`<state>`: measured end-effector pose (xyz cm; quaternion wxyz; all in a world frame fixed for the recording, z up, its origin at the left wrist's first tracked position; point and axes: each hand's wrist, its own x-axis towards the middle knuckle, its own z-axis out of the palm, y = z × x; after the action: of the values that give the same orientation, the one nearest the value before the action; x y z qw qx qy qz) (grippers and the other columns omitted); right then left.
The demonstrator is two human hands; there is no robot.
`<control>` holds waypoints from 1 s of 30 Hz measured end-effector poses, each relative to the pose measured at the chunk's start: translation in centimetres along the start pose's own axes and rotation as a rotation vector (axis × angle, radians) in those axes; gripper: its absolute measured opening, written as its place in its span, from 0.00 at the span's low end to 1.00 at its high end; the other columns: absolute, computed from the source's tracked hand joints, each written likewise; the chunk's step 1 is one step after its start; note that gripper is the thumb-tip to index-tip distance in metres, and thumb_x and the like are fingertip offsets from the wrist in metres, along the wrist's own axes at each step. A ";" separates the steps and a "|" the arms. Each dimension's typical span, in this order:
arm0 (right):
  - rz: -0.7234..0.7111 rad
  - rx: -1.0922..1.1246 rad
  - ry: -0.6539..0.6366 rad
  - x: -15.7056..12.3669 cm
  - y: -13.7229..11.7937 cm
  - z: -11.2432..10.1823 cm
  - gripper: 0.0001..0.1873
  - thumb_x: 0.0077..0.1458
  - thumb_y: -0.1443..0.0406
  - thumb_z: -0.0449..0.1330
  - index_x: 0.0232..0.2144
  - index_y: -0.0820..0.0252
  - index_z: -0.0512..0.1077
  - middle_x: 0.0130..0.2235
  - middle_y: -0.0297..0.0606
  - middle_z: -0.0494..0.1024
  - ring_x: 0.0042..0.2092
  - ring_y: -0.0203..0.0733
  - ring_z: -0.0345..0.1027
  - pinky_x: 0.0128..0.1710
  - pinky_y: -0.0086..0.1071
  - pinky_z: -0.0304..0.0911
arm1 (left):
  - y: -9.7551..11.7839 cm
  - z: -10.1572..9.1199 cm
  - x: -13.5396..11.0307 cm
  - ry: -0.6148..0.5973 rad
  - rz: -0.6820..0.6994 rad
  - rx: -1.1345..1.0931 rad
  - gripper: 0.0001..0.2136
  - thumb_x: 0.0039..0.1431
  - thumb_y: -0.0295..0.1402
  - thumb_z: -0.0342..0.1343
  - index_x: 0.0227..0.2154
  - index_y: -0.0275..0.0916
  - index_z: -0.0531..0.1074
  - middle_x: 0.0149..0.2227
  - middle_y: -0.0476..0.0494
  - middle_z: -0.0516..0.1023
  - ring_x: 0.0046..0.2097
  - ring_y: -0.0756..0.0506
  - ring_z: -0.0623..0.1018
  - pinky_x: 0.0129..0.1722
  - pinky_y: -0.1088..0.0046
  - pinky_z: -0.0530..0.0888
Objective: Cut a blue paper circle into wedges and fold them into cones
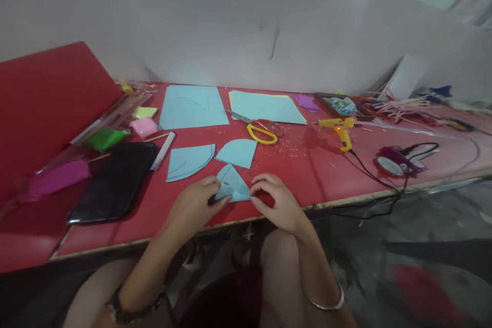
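A small light-blue paper piece [235,184] with a dark curved line lies near the table's front edge, its left side curling up. My left hand [198,200] pinches that curled side between thumb and fingers. At the right corner of the same piece, the thumb and fingertips of my right hand [277,201] close on the paper. Just behind are two more cut pieces: a quarter-round blue paper [190,161] with blue pen lines and a smaller rounded blue paper [237,154]. Scissors [262,133] with yellow and orange handles lie behind these, blades pointing left.
Blue sheets [265,106] and a marked blue sheet [192,107] lie toward the wall. At left are a black phone or tablet [115,182], a white marker [163,151] and bright clay packs [144,126]. A yellow glue gun [340,130], its cord trailing over the edge, stands right.
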<state>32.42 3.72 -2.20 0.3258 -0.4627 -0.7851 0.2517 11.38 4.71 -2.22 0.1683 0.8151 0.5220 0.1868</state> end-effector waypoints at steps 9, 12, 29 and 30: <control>0.041 0.071 -0.048 -0.1 0.2 -0.4 0.04 0.49 0.70 0.59 0.24 0.58 0.68 0.43 0.40 0.73 0.45 0.42 0.66 0.45 0.35 0.60 | -0.1 0.0 0.1 -0.026 -0.001 -0.046 0.11 0.56 0.38 0.48 0.26 0.39 0.70 0.31 0.47 0.71 0.33 0.48 0.72 0.31 0.74 0.66; 0.035 0.071 -0.060 -0.1 0.3 -0.5 0.04 0.49 0.69 0.59 0.24 0.58 0.69 0.44 0.40 0.72 0.46 0.42 0.66 0.46 0.36 0.60 | 0.0 0.0 0.1 -0.010 0.012 -0.040 0.11 0.56 0.38 0.48 0.25 0.39 0.70 0.31 0.47 0.72 0.32 0.49 0.71 0.31 0.74 0.66; 0.046 0.055 -0.081 -0.1 0.2 -0.5 0.06 0.52 0.67 0.58 0.24 0.58 0.71 0.44 0.40 0.72 0.47 0.43 0.65 0.47 0.37 0.60 | 0.0 0.1 0.0 0.031 0.015 0.049 0.12 0.56 0.38 0.50 0.20 0.39 0.63 0.28 0.49 0.70 0.30 0.49 0.71 0.27 0.75 0.63; 0.047 0.058 -0.078 -0.1 0.2 -0.5 0.06 0.51 0.67 0.58 0.24 0.58 0.70 0.44 0.40 0.72 0.47 0.43 0.65 0.47 0.37 0.60 | 0.0 0.1 0.0 0.035 0.012 0.053 0.12 0.56 0.38 0.49 0.20 0.39 0.63 0.28 0.49 0.70 0.30 0.49 0.71 0.27 0.75 0.63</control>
<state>32.89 3.78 -2.01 0.3024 -0.4612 -0.7786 0.2995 11.41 4.68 -2.34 0.1362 0.8190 0.5247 0.1882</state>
